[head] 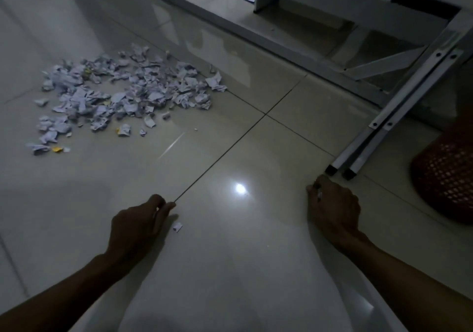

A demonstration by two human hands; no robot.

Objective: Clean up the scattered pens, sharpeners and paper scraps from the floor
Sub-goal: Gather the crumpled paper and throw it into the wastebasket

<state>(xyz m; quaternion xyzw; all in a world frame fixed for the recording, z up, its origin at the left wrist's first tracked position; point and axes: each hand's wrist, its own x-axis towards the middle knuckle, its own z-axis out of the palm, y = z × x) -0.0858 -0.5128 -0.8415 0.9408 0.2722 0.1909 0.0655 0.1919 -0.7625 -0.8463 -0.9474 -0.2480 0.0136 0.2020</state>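
Note:
A wide heap of crumpled white paper scraps [122, 93], with a few yellow bits, lies on the tiled floor at the upper left. One small scrap [177, 226] lies alone just right of my left hand [138, 226]. That hand is low over the floor with thumb and forefinger close together; whether they pinch anything is hidden. My right hand [332, 206] rests on the floor near the folded table legs, its fingers curled round a small dark and light object that I cannot identify.
A red plastic mesh basket [445, 178] stands at the right edge. Folded white metal table legs [399, 116] lie slanting on the floor beside it. A white frame rail and white furniture run along the back. A light glare [239, 188] shines on the tile between my hands.

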